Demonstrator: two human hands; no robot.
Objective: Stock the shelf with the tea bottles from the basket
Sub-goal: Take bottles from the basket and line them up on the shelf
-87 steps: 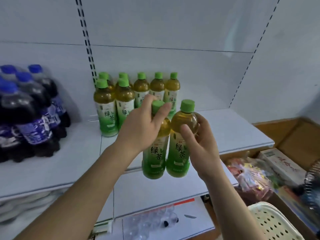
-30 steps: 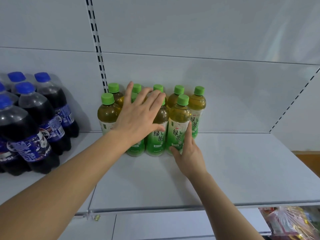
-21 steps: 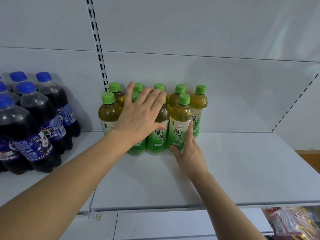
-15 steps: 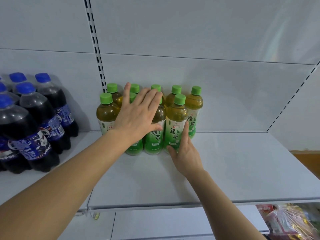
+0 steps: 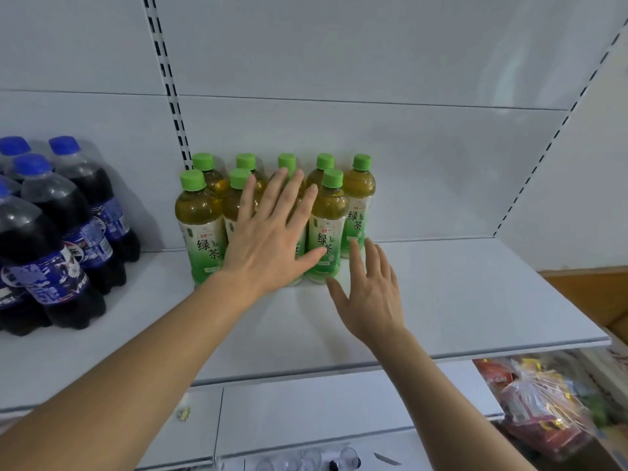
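- At nine o'clock of the view, dark cola bottles with blue caps and blue labels (image 5: pixel 68 232) are stood in a tight cluster on the white metal shelf (image 5: pixel 475 294), well apart from the tea, so that the two products are kept in separate blocks.
- Just right of the slotted upright, green-capped clear plastic tea bottles with green-and-white labels (image 5: pixel 200 226) are packed upright in two rows, back row against the rear panel; this is judged to save depth and leave the front clear.
- The left hand (image 5: pixel 268 243) is laid flat over the front row, fingers (image 5: pixel 289 185) straight and spread, nothing gripped; the bottles appear to be steadied and pressed back into line.
- The right hand (image 5: pixel 370 294) is held at four o'clock of the cluster, fingers straight and apart, empty; whether the tips touch the end bottle cannot be told. It seems placed to guard that bottle from tipping.
- At five o'clock, below the shelf edge, a clear plastic bag of colourful packets (image 5: pixel 537 413) is seen. No basket is in view.
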